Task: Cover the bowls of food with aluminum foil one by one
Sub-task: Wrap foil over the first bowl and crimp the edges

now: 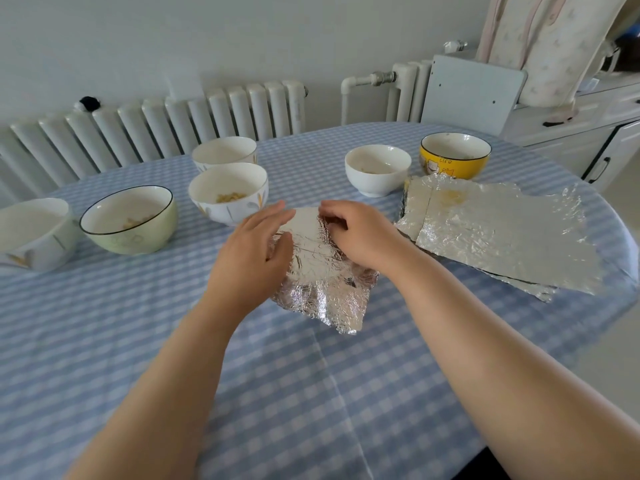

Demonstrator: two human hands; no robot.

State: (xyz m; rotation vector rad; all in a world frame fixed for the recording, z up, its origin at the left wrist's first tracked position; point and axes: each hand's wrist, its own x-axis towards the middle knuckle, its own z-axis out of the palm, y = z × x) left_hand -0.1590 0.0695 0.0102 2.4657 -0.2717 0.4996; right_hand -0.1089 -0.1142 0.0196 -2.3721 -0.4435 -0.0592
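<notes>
A sheet of aluminum foil [320, 268] lies draped over a bowl in the middle of the table; the bowl itself is hidden. My left hand [254, 252] presses the foil's left side with straight fingers. My right hand [353, 230] has curled fingers pinching the foil along its upper right edge. Uncovered bowls stand behind: a white patterned bowl [228, 192] with food, another white bowl [225, 152], a green bowl [130, 220], a white bowl at the far left [34, 233], a plain white bowl [377, 169] and a yellow bowl [455, 154].
A stack of loose foil sheets [502, 233] lies at the right on the blue checked tablecloth [277, 393]. White radiators [156, 126] run along the wall behind the table. A white cabinet [571, 133] stands at the back right.
</notes>
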